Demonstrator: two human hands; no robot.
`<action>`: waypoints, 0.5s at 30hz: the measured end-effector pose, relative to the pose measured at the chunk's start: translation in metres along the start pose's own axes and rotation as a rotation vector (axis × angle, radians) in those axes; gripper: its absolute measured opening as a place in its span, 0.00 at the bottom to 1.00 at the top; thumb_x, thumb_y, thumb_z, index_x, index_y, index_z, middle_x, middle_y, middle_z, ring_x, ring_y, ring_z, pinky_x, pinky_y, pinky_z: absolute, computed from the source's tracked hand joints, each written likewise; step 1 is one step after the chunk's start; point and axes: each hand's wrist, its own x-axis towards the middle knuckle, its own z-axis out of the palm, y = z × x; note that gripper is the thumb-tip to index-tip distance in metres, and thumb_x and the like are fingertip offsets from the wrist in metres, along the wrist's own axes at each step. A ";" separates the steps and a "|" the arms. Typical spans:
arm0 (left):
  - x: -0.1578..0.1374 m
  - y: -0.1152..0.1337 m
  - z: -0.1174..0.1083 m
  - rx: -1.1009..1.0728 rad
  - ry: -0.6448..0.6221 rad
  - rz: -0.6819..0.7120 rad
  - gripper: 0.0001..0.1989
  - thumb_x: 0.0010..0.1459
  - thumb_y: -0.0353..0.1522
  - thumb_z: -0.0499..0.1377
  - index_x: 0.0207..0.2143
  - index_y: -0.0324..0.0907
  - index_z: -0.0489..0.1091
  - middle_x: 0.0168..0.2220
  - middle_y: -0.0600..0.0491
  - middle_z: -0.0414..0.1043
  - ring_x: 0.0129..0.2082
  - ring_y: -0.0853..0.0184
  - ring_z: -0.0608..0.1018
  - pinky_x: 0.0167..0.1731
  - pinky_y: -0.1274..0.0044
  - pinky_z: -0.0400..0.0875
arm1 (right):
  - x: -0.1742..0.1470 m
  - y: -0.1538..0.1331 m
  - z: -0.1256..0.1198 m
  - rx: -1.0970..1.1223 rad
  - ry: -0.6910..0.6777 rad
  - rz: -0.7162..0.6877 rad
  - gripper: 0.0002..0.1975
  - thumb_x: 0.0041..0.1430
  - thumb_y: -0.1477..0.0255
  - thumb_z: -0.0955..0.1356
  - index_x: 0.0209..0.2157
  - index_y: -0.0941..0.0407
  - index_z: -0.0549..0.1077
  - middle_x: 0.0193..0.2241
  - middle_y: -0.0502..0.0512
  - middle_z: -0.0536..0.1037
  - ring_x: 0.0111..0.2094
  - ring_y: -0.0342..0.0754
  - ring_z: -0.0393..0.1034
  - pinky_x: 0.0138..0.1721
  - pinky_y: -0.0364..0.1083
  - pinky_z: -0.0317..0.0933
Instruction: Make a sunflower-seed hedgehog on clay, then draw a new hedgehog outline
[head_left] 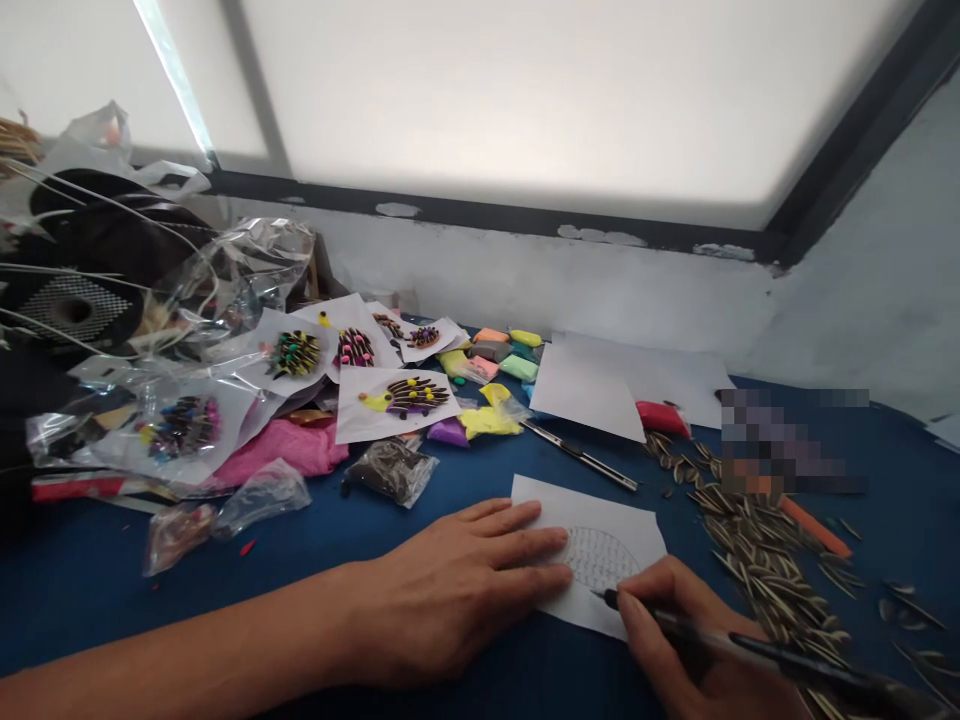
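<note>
My left hand (469, 580) lies flat with its fingers stretched over the left part of a small white sheet of paper (630, 510). On that sheet is an oval drawing (600, 557) filled with fine dark marks. My right hand (690, 630) pinches a black pen (675, 628), whose tip meets the paper at or close to the oval's lower edge. The pen's rear end runs off toward the bottom right. Beyond the sheet a box cutter (581, 455) rests on the blue table.
Striped sunflower seeds (765, 560) are heaped on the right. Several hedgehog pictures made with seeds and clay, one nearest (397, 405), lie at the back left. Bagged coloured clay (491, 420), blank white sheets (585, 385) and a black bag (390, 468) sit farther back.
</note>
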 end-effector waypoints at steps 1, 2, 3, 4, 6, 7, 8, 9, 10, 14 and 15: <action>0.000 0.000 0.000 0.003 0.003 0.003 0.20 0.71 0.32 0.48 0.64 0.47 0.60 0.66 0.50 0.57 0.67 0.55 0.57 0.65 0.63 0.50 | 0.000 0.000 0.000 -0.001 0.002 -0.004 0.12 0.64 0.65 0.62 0.27 0.49 0.70 0.19 0.45 0.76 0.19 0.44 0.74 0.21 0.39 0.67; 0.000 0.000 0.000 0.007 0.005 0.006 0.20 0.71 0.32 0.48 0.63 0.46 0.61 0.66 0.50 0.57 0.67 0.55 0.57 0.65 0.64 0.50 | 0.000 0.000 0.000 -0.005 0.000 -0.012 0.12 0.64 0.65 0.62 0.27 0.49 0.70 0.19 0.45 0.76 0.20 0.44 0.74 0.21 0.39 0.67; 0.000 0.001 0.000 0.013 0.007 0.007 0.19 0.71 0.32 0.48 0.63 0.46 0.62 0.66 0.50 0.57 0.67 0.55 0.57 0.65 0.64 0.50 | 0.000 0.000 0.001 -0.008 -0.001 -0.020 0.11 0.64 0.66 0.62 0.28 0.49 0.70 0.19 0.45 0.76 0.20 0.44 0.75 0.21 0.39 0.67; 0.000 0.001 -0.001 0.021 0.003 0.006 0.19 0.71 0.32 0.48 0.62 0.45 0.62 0.66 0.50 0.58 0.67 0.55 0.57 0.65 0.65 0.50 | -0.001 -0.001 0.001 -0.010 -0.001 -0.029 0.11 0.64 0.66 0.62 0.28 0.49 0.70 0.19 0.44 0.76 0.20 0.44 0.75 0.21 0.39 0.67; 0.000 0.001 -0.001 0.043 -0.013 0.005 0.19 0.72 0.32 0.48 0.62 0.44 0.62 0.66 0.50 0.57 0.67 0.55 0.57 0.66 0.65 0.49 | -0.002 -0.001 0.002 -0.010 -0.007 -0.043 0.10 0.65 0.66 0.62 0.29 0.49 0.69 0.19 0.44 0.76 0.20 0.43 0.75 0.20 0.38 0.67; 0.000 0.001 -0.001 0.054 -0.023 0.005 0.19 0.72 0.32 0.48 0.62 0.44 0.62 0.66 0.51 0.57 0.67 0.55 0.56 0.66 0.66 0.48 | -0.002 -0.001 0.002 -0.009 -0.006 -0.050 0.10 0.65 0.67 0.62 0.29 0.49 0.69 0.19 0.43 0.76 0.19 0.43 0.74 0.20 0.38 0.66; 0.000 0.001 -0.001 0.064 -0.034 0.004 0.19 0.72 0.33 0.47 0.63 0.43 0.62 0.67 0.51 0.56 0.67 0.55 0.56 0.66 0.66 0.48 | -0.002 -0.001 0.003 -0.010 -0.006 -0.055 0.09 0.65 0.67 0.62 0.30 0.49 0.69 0.19 0.43 0.76 0.19 0.42 0.74 0.21 0.38 0.67; 0.000 0.001 -0.001 0.073 -0.041 0.002 0.19 0.72 0.33 0.47 0.63 0.43 0.61 0.67 0.51 0.55 0.67 0.55 0.56 0.66 0.66 0.48 | -0.002 -0.001 0.003 -0.011 -0.003 -0.059 0.09 0.65 0.67 0.62 0.30 0.49 0.69 0.19 0.42 0.76 0.19 0.42 0.74 0.21 0.38 0.67; 0.000 0.001 -0.001 0.078 -0.044 0.000 0.19 0.72 0.33 0.47 0.63 0.44 0.61 0.67 0.51 0.55 0.67 0.56 0.56 0.66 0.66 0.48 | -0.001 -0.001 0.003 -0.011 0.000 -0.063 0.09 0.65 0.68 0.62 0.30 0.49 0.69 0.19 0.42 0.76 0.19 0.42 0.74 0.21 0.37 0.67; 0.000 0.001 -0.001 0.075 -0.029 -0.003 0.19 0.72 0.33 0.46 0.63 0.45 0.62 0.67 0.52 0.56 0.67 0.56 0.56 0.66 0.66 0.48 | 0.001 -0.001 0.003 -0.008 0.005 -0.072 0.08 0.65 0.68 0.63 0.31 0.49 0.69 0.20 0.42 0.76 0.20 0.42 0.75 0.22 0.37 0.67; 0.000 0.002 -0.001 0.074 -0.026 -0.003 0.19 0.72 0.33 0.46 0.63 0.45 0.62 0.67 0.52 0.56 0.67 0.56 0.56 0.65 0.66 0.49 | 0.001 -0.001 0.003 -0.009 0.009 -0.079 0.08 0.65 0.68 0.63 0.31 0.49 0.69 0.20 0.42 0.76 0.20 0.42 0.75 0.22 0.37 0.67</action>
